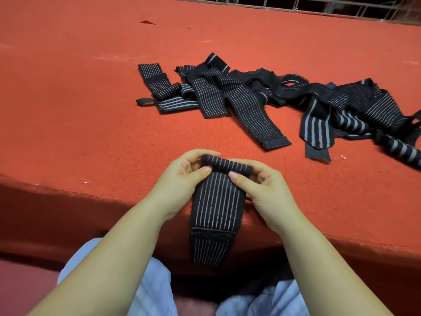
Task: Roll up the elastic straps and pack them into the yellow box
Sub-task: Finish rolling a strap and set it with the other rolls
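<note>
Just below the centre of the frame, a black elastic strap with thin pale lengthwise stripes (pixel 217 208) lies with its long axis running straight down the picture, from the red felt-covered counter (pixel 91 110) over the counter's near edge toward the person's lap. Its far end is already wound into a short roll (pixel 226 164) whose axis lies crosswise, left to right in the frame.

The left hand (pixel 182 176) pinches the roll's left end and the right hand (pixel 259 185) pinches its right end, fingers curled over the top and thumbs pressed just under it on the flat strap. Both hands sit equally near, one at each end.

The unrolled tail hangs downward in the frame, so further rolling probably has to travel toward the person along that axis.

A loose pile of similar black striped straps (pixel 262 99) lies well apart, in the upper right of the frame. No yellow box is in view.
</note>
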`<state>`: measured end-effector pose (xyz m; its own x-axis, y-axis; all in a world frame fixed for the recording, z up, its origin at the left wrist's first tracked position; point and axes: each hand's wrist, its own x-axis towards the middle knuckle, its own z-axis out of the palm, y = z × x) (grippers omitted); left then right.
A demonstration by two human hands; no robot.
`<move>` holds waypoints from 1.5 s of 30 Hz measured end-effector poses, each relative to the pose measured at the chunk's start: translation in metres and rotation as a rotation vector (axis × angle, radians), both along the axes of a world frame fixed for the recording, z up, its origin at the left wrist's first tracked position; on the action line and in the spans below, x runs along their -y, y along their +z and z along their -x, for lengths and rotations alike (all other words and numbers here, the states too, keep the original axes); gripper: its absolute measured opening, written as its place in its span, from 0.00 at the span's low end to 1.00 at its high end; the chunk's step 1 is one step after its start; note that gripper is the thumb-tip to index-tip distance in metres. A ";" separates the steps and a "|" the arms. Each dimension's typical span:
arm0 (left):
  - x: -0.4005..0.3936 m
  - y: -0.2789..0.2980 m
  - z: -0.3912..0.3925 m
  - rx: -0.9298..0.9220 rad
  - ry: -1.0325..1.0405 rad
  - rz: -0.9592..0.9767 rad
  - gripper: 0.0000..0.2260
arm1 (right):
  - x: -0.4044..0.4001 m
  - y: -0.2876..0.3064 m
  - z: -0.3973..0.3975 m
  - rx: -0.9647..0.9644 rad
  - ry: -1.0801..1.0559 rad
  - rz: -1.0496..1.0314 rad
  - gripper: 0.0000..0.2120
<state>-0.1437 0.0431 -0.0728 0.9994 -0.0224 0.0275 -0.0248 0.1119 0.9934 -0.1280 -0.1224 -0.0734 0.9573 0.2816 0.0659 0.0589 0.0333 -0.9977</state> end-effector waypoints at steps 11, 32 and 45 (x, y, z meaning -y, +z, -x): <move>0.004 0.005 0.007 0.058 0.027 -0.073 0.15 | 0.000 0.000 -0.002 -0.062 0.037 -0.021 0.08; -0.002 0.001 0.003 0.016 -0.036 0.095 0.16 | 0.005 0.001 0.000 -0.117 0.017 -0.157 0.12; -0.002 -0.002 0.002 0.072 0.021 0.082 0.18 | -0.001 0.003 0.003 -0.054 -0.026 -0.053 0.07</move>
